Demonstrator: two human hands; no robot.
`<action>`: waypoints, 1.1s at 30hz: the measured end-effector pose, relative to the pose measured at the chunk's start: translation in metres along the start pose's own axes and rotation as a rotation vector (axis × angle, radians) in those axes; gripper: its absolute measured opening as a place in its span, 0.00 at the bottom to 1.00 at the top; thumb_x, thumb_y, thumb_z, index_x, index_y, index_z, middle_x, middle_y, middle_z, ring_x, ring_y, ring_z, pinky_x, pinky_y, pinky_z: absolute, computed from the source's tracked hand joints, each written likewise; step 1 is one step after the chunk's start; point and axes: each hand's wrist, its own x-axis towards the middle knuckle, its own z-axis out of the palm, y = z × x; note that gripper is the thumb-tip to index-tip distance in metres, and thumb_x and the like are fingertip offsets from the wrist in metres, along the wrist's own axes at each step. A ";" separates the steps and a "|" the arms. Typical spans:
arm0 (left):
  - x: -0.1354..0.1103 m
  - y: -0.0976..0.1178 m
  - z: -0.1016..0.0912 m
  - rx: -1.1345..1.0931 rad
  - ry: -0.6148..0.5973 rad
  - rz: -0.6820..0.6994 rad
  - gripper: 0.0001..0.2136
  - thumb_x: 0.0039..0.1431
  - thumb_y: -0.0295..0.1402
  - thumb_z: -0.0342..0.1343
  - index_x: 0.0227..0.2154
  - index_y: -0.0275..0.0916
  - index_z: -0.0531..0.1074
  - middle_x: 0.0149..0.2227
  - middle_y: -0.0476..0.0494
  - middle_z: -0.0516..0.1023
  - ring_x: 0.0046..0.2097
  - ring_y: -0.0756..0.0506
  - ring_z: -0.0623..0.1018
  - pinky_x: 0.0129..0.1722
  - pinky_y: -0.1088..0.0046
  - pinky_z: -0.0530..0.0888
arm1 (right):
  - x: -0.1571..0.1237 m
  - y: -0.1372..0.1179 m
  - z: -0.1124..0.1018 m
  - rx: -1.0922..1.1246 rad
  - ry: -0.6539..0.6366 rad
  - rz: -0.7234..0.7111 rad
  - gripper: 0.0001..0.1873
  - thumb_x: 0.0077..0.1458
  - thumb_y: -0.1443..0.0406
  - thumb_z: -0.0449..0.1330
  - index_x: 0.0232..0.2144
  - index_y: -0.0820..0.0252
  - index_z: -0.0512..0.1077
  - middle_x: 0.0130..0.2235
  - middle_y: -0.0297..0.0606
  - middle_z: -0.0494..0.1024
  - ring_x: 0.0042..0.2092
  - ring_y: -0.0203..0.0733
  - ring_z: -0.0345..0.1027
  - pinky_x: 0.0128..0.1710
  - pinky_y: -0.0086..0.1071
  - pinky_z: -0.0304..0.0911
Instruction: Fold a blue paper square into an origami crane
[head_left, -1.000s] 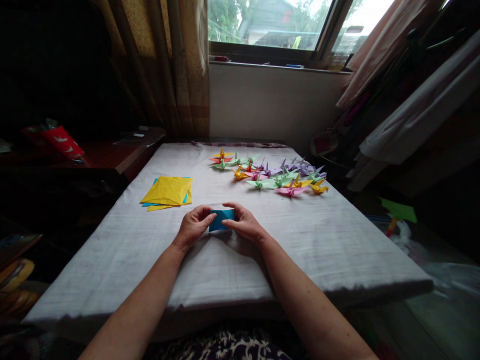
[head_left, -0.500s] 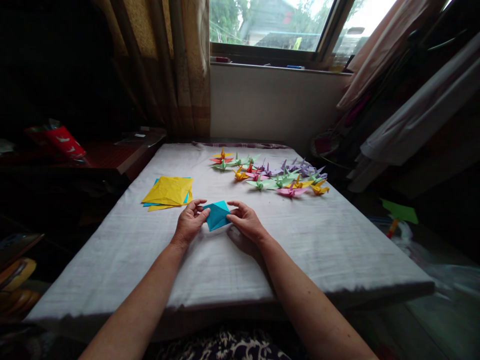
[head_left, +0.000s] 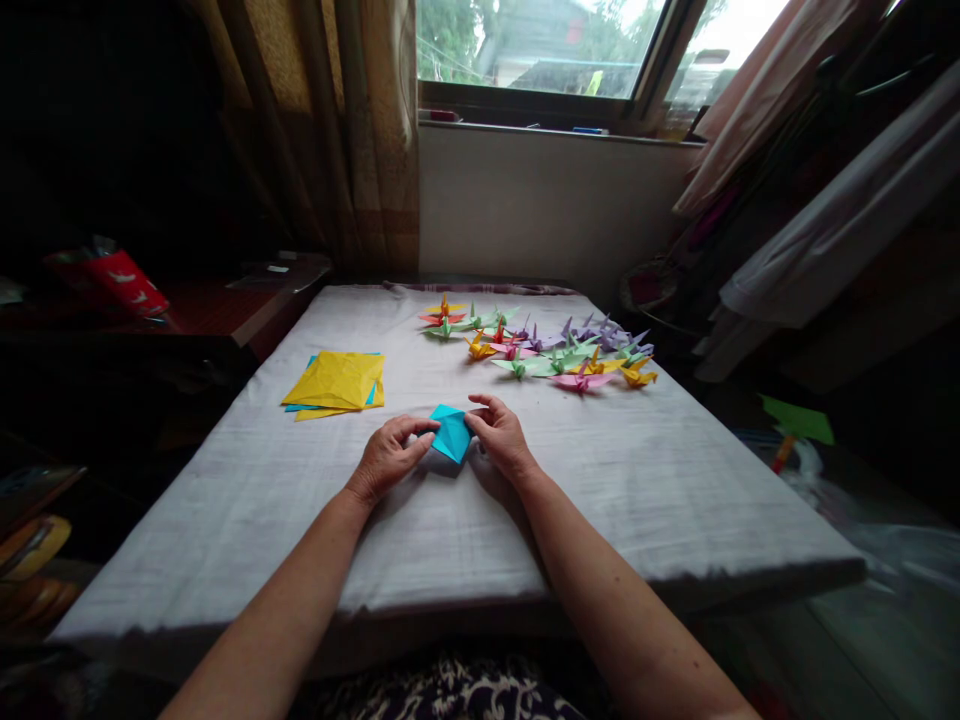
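Note:
A small folded blue origami paper [head_left: 451, 436] is between my hands, over the middle of the white-covered table [head_left: 450, 550]. My left hand [head_left: 395, 450] pinches its left corner between thumb and fingers. At the right corner, my right hand [head_left: 498, 432] pinches it with the thumb and a finger, another finger raised. Creases show on the paper's face. Left of my hands lies a stack of yellow paper sheets [head_left: 337, 382] with some blue sheets showing at its edges. Beyond my right hand stand several folded paper cranes [head_left: 581, 380] in pink, green, yellow, orange and purple.
A window [head_left: 540, 50] with a sill is behind the table, a curtain [head_left: 375, 150] at its left. On the dark side table sits a red container [head_left: 124, 282]. Clothes [head_left: 810, 250] hang at the right, above a green paper piece [head_left: 799, 418].
The blue paper has shifted slightly right and turned, now a more upright diamond. My left hand has moved right and a little down with it; my right hand's fingers have opened out somewhat.

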 end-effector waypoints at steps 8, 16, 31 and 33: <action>0.001 -0.005 0.000 0.108 0.013 0.024 0.13 0.54 0.39 0.58 0.39 0.40 0.81 0.37 0.42 0.83 0.41 0.43 0.79 0.44 0.67 0.75 | 0.001 0.004 0.001 -0.017 -0.038 -0.006 0.21 0.39 0.59 0.65 0.39 0.60 0.71 0.24 0.28 0.74 0.27 0.34 0.65 0.28 0.28 0.61; 0.003 -0.011 -0.002 0.208 0.086 0.039 0.14 0.55 0.39 0.56 0.40 0.41 0.81 0.41 0.42 0.83 0.45 0.41 0.79 0.52 0.61 0.73 | 0.002 0.006 -0.002 -0.022 -0.081 -0.013 0.22 0.42 0.58 0.66 0.41 0.59 0.71 0.27 0.29 0.75 0.29 0.35 0.68 0.30 0.30 0.64; -0.001 -0.003 0.003 0.389 0.111 0.115 0.13 0.53 0.40 0.61 0.40 0.42 0.80 0.44 0.39 0.80 0.48 0.37 0.77 0.53 0.56 0.70 | 0.003 0.011 0.001 -0.312 -0.036 -0.050 0.26 0.47 0.63 0.59 0.51 0.60 0.68 0.22 0.23 0.68 0.24 0.32 0.61 0.26 0.26 0.58; -0.003 -0.001 0.004 0.459 0.117 0.141 0.14 0.51 0.40 0.63 0.40 0.42 0.80 0.51 0.37 0.77 0.53 0.35 0.74 0.56 0.54 0.68 | 0.003 0.010 0.001 -0.342 -0.017 -0.054 0.25 0.47 0.63 0.59 0.51 0.59 0.70 0.22 0.23 0.68 0.25 0.32 0.61 0.26 0.26 0.57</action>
